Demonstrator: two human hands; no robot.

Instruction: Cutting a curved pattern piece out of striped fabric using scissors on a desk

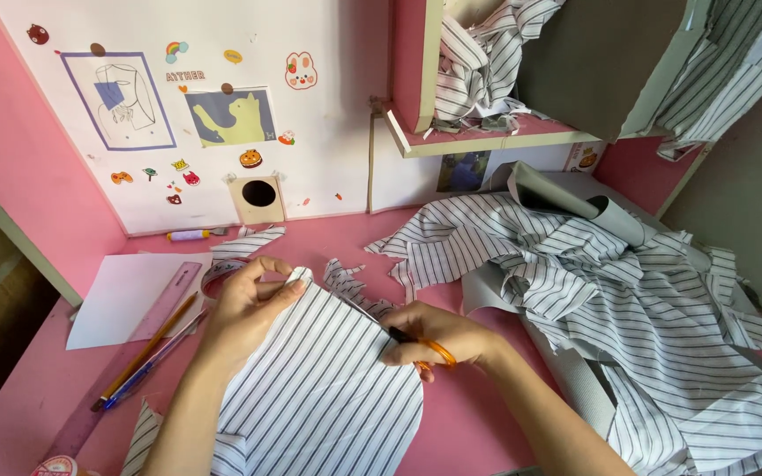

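Left hand (244,304) pinches the top corner of a white cotton panel with thin dark stripes, cut to a rounded shape (319,379); fingers (286,286) clenched on the fabric edge. Right hand (438,339) grips small orange-handled scissors (434,350), fingers through the loops, blades hidden under the hand at the panel's right edge. Panel lies flat on the pink tabletop (460,423), front centre, between both forearms.

Risks, judged:
- Blades out of sight under the hand; a nick could stray off the curved edge, since the stripes give no cut line there.
- Panel held at one corner only; loose cloth could slide or bunch as the blades close, leaving a jagged edge.
- Left fingertips sit near the cutting edge; a slip could catch them.
- Large heap of the same striped fabric (628,291) lies just beside the right wrist; a fold could get snagged in the scissors.

Counts:
- hands: 2
- scissors: 1
- cut striped panels: 1
- striped fabric heaps: 1 on the tabletop, more on the shelf (478,141) above
- small striped scraps (350,282): a few, number unclear
- pink translucent ruler (125,353): 1
- pencils or pens (147,357): 2 or 3, overlapping
- white paper sheet (130,295): 1
- tape roll (218,275): 1, partly behind the left hand
- grey rolled sheet (575,203): 1
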